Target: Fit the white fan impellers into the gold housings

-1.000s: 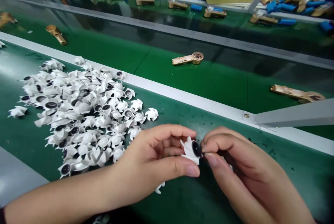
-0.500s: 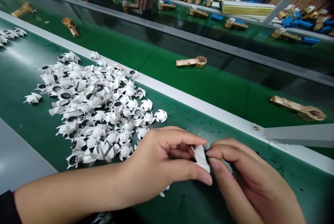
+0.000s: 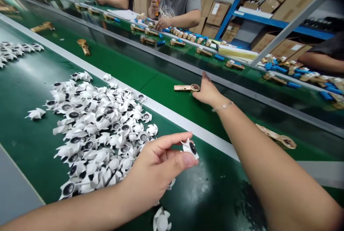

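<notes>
My left hand (image 3: 163, 166) pinches a small white fan blade wheel (image 3: 185, 145) between thumb and fingertips, its dark round hub side facing right. Stretched out over the green belt, my right hand (image 3: 208, 90) has its thumb and fingers apart. It is beside the round end of a gold handheld-fan housing (image 3: 182, 88), which lies flat on the belt; whether they touch I cannot tell. A large heap of similar fan wheels (image 3: 104, 137) covers the green table left of my left hand. One loose wheel (image 3: 162, 219) lies below that hand.
A white rail (image 3: 172, 116) separates the table from the belt. Another gold housing (image 3: 287, 141) lies beyond my right forearm, and one more (image 3: 84, 46) is farther left. Across the belt, co-workers sit behind a ledge with fan parts; one co-worker's hand (image 3: 162, 23) rests there.
My right hand has left the fan wheel and moved forward over the belt to the gold housing. My left hand still holds the wheel. The view has tilted up.
</notes>
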Available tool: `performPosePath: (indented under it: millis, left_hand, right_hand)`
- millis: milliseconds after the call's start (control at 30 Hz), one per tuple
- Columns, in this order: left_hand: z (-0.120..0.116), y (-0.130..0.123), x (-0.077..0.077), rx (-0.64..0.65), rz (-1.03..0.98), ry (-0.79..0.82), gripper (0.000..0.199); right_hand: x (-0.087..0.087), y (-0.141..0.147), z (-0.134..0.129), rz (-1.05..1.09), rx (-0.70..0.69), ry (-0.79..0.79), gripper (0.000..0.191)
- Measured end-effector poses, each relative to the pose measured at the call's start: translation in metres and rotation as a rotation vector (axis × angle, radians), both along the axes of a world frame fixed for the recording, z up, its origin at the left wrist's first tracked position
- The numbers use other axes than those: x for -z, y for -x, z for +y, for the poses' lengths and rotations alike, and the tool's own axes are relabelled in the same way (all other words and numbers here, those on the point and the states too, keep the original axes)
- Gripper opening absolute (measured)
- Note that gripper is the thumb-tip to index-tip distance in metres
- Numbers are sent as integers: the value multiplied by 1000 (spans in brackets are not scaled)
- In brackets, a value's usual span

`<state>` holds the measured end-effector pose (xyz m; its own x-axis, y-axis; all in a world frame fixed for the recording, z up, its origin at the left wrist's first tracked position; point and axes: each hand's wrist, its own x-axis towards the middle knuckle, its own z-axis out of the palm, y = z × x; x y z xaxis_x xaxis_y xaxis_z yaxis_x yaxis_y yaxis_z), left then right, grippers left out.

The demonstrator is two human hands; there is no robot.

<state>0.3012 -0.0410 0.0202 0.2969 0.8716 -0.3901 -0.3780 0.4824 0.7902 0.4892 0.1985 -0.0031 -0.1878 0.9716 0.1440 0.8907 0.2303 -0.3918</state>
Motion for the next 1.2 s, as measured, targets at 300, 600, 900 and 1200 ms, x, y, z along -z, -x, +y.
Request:
performPosePath:
  millis: [300, 600, 900, 1200]
  left_hand:
    - [4, 9, -21, -158, -103, -248, 36]
    - [2, 7, -15, -54, -97, -253, 35]
    - [-1, 4, -13, -52, -80, -347, 37]
    - [-6, 3, 4, 20, -143, -262, 22]
  right_hand:
    - [-27, -29, -81, 109, -194, -32, 70]
    - [-48, -35, -236, 554, -317, 83, 48]
    - [-48, -39, -247, 239, -279, -78, 56]
    - [-53, -29, -258, -10, -512, -288, 55]
